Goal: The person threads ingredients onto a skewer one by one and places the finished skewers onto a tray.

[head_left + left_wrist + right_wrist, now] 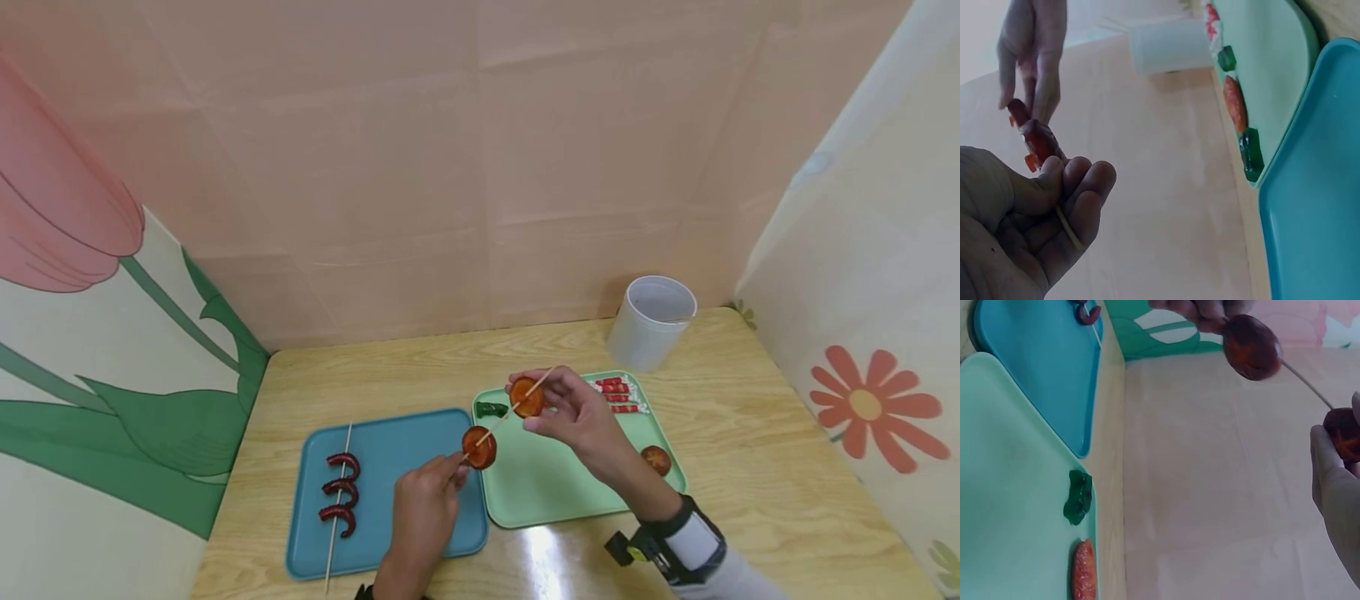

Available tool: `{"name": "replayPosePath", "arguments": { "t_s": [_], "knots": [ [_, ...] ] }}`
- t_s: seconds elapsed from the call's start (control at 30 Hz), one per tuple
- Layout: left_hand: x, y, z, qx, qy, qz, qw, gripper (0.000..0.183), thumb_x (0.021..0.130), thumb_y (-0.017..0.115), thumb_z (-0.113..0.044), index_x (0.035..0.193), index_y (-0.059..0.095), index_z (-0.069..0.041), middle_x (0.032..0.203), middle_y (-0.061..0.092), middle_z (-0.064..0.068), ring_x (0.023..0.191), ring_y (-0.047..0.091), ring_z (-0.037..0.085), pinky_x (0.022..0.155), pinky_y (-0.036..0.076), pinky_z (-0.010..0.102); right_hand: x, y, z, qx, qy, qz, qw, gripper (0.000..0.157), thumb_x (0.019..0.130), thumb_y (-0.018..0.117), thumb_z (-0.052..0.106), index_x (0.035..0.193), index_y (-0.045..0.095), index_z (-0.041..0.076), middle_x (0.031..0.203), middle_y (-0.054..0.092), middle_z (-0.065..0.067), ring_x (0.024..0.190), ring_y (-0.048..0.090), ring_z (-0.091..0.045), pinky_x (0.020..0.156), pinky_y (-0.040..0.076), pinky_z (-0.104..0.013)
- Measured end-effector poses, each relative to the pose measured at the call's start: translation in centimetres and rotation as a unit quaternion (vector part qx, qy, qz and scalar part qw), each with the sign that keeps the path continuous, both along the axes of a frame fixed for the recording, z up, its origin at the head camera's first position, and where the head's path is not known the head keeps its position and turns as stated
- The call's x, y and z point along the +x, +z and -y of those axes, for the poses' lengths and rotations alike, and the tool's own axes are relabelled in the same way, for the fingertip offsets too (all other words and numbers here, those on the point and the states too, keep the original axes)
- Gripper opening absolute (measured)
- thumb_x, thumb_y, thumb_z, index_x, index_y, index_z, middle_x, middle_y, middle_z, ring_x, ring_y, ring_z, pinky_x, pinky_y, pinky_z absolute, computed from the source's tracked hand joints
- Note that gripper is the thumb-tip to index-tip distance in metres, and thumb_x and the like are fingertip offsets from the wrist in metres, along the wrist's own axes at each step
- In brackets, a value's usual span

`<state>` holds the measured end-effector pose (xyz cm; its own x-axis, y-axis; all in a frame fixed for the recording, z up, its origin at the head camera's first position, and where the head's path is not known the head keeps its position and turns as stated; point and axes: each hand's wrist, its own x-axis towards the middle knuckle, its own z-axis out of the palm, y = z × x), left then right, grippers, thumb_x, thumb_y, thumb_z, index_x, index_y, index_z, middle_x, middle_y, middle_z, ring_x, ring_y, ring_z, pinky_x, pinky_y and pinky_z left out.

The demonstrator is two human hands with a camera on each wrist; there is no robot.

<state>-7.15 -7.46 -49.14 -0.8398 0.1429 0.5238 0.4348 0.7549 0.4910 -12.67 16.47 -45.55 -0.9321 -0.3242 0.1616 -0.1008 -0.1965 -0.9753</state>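
My left hand (426, 504) pinches the lower end of a thin wooden skewer (497, 427), held at a slant above the trays. A round brown mushroom cap (487, 455) sits on the skewer right by the left fingertips. Farther up, my right hand (581, 417) grips a second mushroom cap (530, 405) between thumb and fingers, and the skewer's tip sticks out beyond it. The right wrist view shows the bare stretch of skewer between the first cap (1251, 349) and the gripped cap (1341, 434), both dark with orange star marks.
On the blue tray (405, 433) lies a skewer with three curled dark red sausages (348, 493). The green tray (540, 492) holds green pepper pieces (491, 409), a sausage (1084, 572), red-and-white sticks (622, 397) and another mushroom cap (656, 460). Behind stands a white cup (645, 329).
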Motion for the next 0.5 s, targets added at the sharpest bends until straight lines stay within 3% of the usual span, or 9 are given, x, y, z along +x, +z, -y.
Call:
{"name": "replayPosePath", "arguments": {
  "t_s": [0.5],
  "knots": [
    [-0.1, 0.4, -0.2, 0.001, 0.010, -0.007, 0.9999, 0.008, 0.080, 0.083, -0.003, 0.087, 0.080, -0.005, 0.067, 0.072, -0.001, 0.058, 0.067, 0.004, 0.052, 0.053, 0.019, 0.5, -1.1, 1.9, -0.025, 0.047, 0.009, 0.999, 0.048, 0.089, 0.073, -0.007, 0.131, 0.049, -0.003, 0.142, 0.060, -0.010, 0.127, 0.064, -0.016, 0.101, 0.056, -0.033]
  ]
}}
